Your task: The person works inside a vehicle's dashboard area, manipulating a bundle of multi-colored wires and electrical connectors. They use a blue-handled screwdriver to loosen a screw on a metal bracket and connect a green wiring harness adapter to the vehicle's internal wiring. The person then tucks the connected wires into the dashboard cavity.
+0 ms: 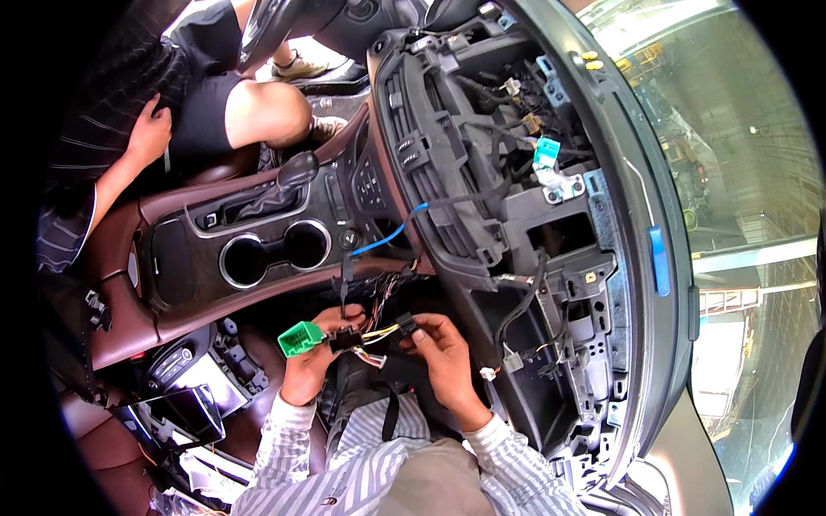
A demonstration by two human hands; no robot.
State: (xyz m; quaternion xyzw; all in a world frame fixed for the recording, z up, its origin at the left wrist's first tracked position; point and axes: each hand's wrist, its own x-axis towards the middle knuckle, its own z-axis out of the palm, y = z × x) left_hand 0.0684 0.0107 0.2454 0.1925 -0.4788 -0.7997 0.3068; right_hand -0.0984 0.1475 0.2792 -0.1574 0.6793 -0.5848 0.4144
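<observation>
Head view, lower centre of the frame: left hand [311, 354] closing around a green plug [299, 338] and the black connector beside it; right hand [440, 351] pinching a small black connector [406, 323] between thumb and fingertips, fingers curled tight. Hanging between both, a wire bundle [377, 334] running up into the stripped dashboard [482, 172].

Likely risks: tugging thin wires out of their pins through pulling at an angle; snagging the blue wire [391, 234] looping near the cup holders [274, 252].

Showing at upper centre right, a teal tag [545, 151]; at right, a blue strip [658, 261] on the windshield pillar.
</observation>
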